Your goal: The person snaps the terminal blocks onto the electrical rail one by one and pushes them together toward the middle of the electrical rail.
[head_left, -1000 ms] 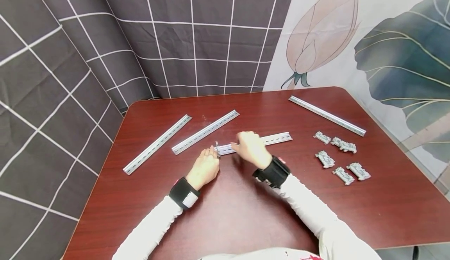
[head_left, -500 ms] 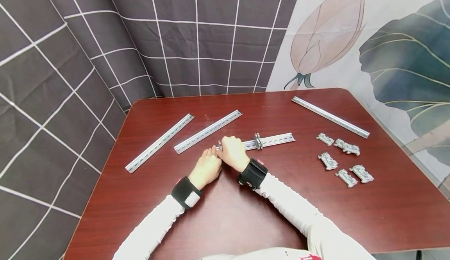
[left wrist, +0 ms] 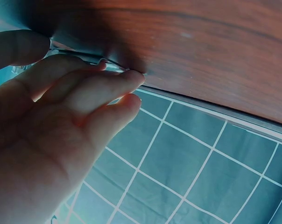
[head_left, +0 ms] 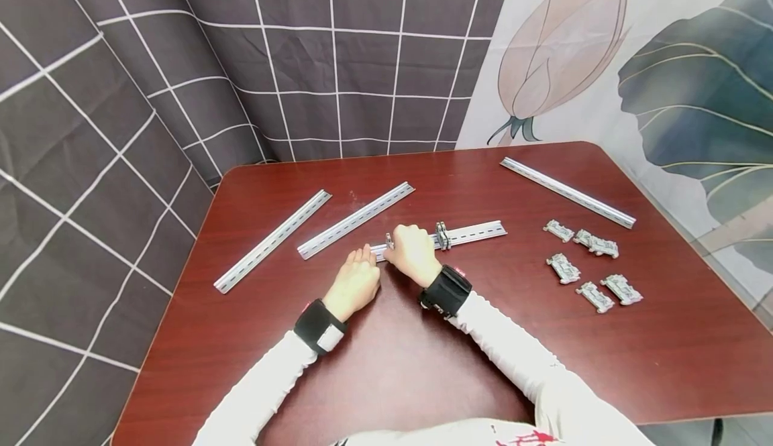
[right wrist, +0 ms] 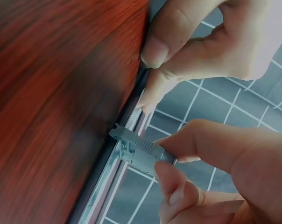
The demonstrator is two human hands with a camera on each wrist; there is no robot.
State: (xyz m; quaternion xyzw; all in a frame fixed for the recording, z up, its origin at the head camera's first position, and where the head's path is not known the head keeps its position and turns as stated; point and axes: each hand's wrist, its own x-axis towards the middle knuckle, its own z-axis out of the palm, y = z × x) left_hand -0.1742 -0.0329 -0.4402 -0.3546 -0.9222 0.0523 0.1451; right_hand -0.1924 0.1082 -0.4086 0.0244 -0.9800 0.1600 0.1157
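A slotted metal DIN rail [head_left: 474, 233] lies across the middle of the table. At its left end my left hand [head_left: 353, 282] pinches it between thumb and fingers, as the right wrist view shows. A grey terminal block [right wrist: 141, 151] sits across the rail a little to the right of those fingers. My right hand [head_left: 415, 253] pinches this block's upper end between thumb and finger, hiding most of it from the head view. Farther right, a second terminal block [head_left: 443, 237] stands upright on the same rail, just beyond the right hand.
Two more DIN rails [head_left: 272, 241] [head_left: 356, 220] lie slanted at the left and back centre. Another rail [head_left: 568, 192] lies at the back right. Several loose terminal blocks [head_left: 563, 268] lie flat on the table's right side. Behind the table [head_left: 386, 365] hang a gridded and a flowered cloth.
My right hand has left the second block, moved left to the one beside my left hand, then shifted slightly right with it along the rail. My left hand stays at the rail's end.
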